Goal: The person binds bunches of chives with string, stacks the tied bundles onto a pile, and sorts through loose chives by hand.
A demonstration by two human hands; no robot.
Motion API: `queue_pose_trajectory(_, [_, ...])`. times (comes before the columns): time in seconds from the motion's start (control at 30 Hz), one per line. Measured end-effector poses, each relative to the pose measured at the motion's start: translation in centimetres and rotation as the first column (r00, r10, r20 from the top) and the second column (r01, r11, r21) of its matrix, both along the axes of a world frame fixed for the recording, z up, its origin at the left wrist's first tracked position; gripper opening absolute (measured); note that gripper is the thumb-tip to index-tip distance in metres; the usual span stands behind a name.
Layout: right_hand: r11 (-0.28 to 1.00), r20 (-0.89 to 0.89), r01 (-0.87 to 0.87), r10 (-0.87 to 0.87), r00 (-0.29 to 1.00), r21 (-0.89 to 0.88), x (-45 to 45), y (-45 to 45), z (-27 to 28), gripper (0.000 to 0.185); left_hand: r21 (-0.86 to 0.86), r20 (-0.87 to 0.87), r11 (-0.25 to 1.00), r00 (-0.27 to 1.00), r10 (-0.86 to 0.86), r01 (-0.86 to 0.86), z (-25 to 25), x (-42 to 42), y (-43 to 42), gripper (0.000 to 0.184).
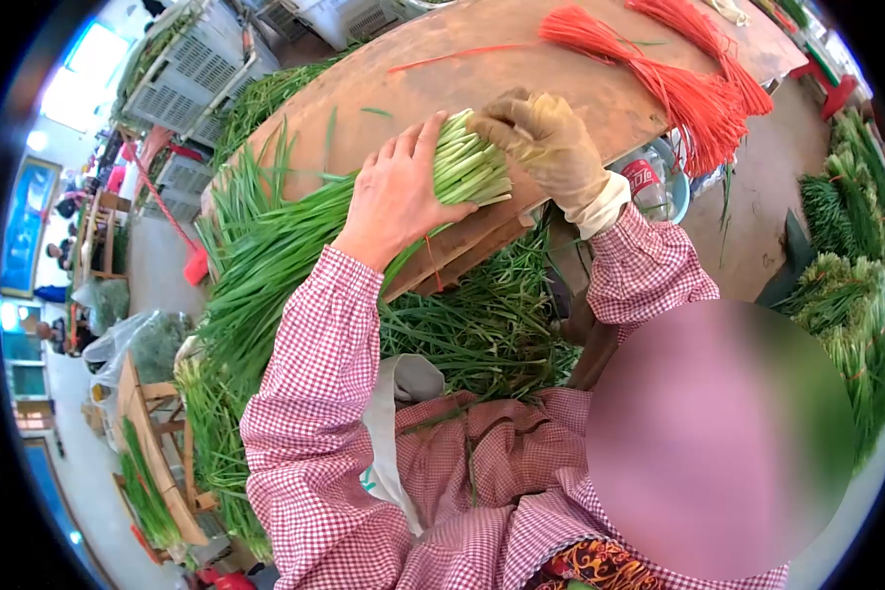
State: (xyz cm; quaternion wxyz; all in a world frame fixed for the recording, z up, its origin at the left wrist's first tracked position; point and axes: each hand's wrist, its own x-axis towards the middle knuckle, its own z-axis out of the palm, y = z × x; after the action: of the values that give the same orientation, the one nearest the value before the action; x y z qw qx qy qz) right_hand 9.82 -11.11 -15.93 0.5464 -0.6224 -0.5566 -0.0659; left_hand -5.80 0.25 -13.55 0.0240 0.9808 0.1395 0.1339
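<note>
From my remote seat, going rightward, I have the green bundle (pixel 285 246) lying across the worn brown table (pixel 442 98), its long blades smooth and fanned. The bare left hand (pixel 400 192) is clamped over it; gathering looks done, the pale, tubular stem ends (pixel 472 167) fairly level. A thin orange strand (pixel 433 264) hangs below, but no closed band shows. Loose stalks (pixel 482 324) lie ungathered past the table's edge. The right hand's (pixel 541 147) fingers bunch together at the stems (wrinkled tan glove); whether they pinch anything, I can't tell. Farther right: stringy red ties (pixel 649 69), then leafy bunches (pixel 836 295).
</note>
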Motion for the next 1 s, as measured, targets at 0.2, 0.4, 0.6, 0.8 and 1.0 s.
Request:
queue_pose_trajectory(0.2, [0.98,0.434,0.188,-0.145,0.889,-0.058,-1.4,-0.4,1.9,0.017,-0.015,0.022,1.0,1.0,-0.003,0.003,0.3,-0.4,-0.2,0.093])
queue_pose_trajectory(0.4, [0.942,0.588,0.277,-0.116,0.801,-0.192,-2.0,-0.5,2.6,0.019,-0.006,0.031,1.0,0.999,0.011,-0.01,0.0,-0.4,-0.2,0.095])
queue_pose_trajectory(0.6, [0.851,0.652,0.403,-0.098,0.752,-0.337,-2.9,0.0,3.9,0.023,0.012,0.022,1.0,1.0,0.014,-0.014,-0.2,-0.5,-0.1,0.099])
queue_pose_trajectory(0.8, [0.67,0.609,0.475,-0.043,0.792,-0.571,-4.0,0.2,6.2,0.031,0.011,-0.046,0.999,0.998,0.051,-0.051,0.8,-4.1,1.5,0.103])
queue_pose_trajectory(1.0, [0.638,0.204,0.162,-0.009,0.979,-0.752,-2.9,1.0,6.5,0.028,0.015,-0.012,0.998,0.998,0.066,-0.066,0.1,-5.3,2.0,0.103])
